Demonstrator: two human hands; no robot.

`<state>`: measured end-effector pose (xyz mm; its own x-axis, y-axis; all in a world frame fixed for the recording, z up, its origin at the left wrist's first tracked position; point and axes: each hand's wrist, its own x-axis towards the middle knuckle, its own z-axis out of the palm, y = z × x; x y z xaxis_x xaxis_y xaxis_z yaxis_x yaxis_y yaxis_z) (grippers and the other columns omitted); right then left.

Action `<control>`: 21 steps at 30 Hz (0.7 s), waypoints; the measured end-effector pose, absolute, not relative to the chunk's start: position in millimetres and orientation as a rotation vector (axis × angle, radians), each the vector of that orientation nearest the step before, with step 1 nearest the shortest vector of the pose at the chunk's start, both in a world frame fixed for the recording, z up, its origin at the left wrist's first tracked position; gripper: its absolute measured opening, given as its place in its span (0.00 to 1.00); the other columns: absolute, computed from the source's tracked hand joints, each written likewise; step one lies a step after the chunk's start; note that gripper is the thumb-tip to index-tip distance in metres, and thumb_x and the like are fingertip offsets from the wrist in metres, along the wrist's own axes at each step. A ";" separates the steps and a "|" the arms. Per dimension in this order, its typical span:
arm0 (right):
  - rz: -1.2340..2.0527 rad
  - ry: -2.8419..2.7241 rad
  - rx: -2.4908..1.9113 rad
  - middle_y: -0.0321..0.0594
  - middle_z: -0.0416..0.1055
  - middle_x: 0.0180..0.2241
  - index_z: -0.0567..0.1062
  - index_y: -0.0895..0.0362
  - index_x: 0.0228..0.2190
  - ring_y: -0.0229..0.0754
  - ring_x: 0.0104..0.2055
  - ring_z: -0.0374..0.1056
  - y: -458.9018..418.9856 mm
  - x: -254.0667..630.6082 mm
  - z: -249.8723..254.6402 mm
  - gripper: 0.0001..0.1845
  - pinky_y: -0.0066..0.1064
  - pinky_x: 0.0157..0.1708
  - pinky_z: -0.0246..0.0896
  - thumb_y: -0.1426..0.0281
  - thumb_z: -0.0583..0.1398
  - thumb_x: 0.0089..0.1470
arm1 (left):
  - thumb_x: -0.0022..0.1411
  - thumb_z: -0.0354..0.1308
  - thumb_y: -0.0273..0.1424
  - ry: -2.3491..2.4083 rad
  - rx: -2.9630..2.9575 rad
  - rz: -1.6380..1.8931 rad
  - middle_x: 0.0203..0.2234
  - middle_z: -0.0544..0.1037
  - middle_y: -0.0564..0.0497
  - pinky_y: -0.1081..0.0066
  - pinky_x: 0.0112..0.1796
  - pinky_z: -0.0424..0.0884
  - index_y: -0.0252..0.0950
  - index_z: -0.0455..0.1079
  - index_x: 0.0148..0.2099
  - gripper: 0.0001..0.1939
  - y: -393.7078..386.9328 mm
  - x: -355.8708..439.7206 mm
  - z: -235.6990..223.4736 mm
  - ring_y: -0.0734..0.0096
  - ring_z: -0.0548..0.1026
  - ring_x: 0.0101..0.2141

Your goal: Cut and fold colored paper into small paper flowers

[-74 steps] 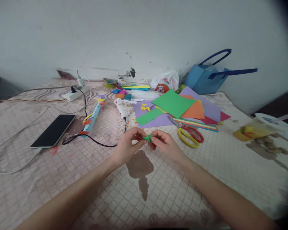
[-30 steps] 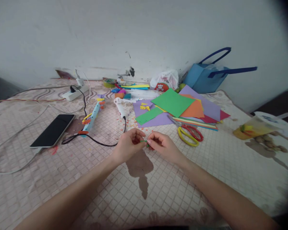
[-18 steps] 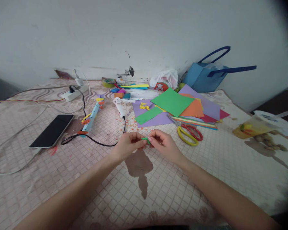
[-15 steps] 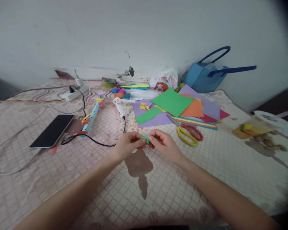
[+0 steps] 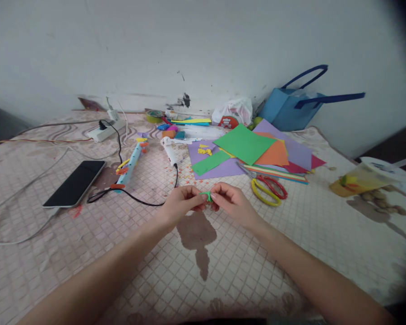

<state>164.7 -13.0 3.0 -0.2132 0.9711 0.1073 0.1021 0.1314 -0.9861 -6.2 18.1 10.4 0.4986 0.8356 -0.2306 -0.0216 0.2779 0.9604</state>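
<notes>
A small green paper piece is pinched between the fingertips of both hands above the patterned cloth. My left hand grips it from the left with curled fingers. My right hand pinches its other end, and the two hands almost touch. Just beyond the right hand lie yellow and red scissors. Behind them spreads a stack of coloured paper sheets with a green sheet on top.
A glue gun with a black cord lies ahead of the hands. To the left are a phone, a blue decorated stick and a power strip. A blue bag stands at the wall, a plastic container at right.
Both hands stay in place and keep working the green piece between their fingertips; its visible part shifts slightly. Nothing else on the cloth has moved.
</notes>
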 end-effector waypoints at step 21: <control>1.220 -1.503 -1.098 0.33 0.65 0.24 0.68 0.57 0.29 0.34 0.26 0.64 -14.0 163.2 5.9 0.09 0.28 0.27 0.62 0.64 0.57 0.55 | 0.52 0.61 0.35 0.853 1.276 0.785 0.19 0.71 0.55 0.75 0.27 0.63 0.33 0.63 0.27 0.12 13.7 -4.2 10.0 0.79 0.68 0.22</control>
<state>163.2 -14.0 5.9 -0.2171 0.9709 0.1007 0.1012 0.1250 -0.9870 -4.2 13.7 10.0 0.4788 0.8721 -0.1010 -0.0278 0.1301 0.9911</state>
